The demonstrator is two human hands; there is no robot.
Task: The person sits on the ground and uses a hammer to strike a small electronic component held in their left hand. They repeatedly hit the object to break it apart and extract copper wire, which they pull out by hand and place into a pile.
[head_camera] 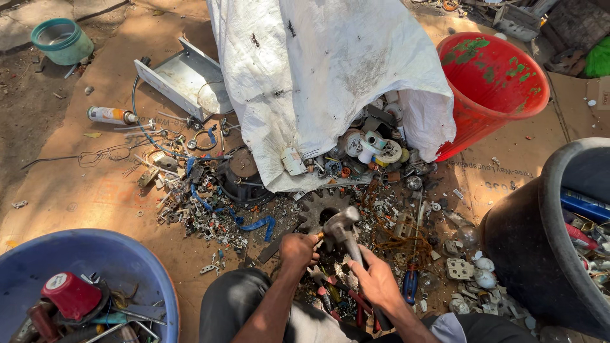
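Two bare hands work low in the view, both forearms reaching forward from the person's lap. The left hand is curled into a tight grip around a small piece, too hidden to name, pressed down just before a toothed gear wheel. The right hand has its grip wrapped round the handle of one hammer, whose metal head sits just above and between the two grips, over the gear.

One white sack stands well beyond the grips, spilling mixed scrap fittings from its mouth. Three tubs are in sight: one red tub far right of the grips, one black tub near on the right, and one blue tub to the left. One green bowl sits far off to the left. One spray can lies left of the sack, and one blue-handled screwdriver lies just right of the right hand. Loose scrap covers the cardboard on the ground all round the grips.
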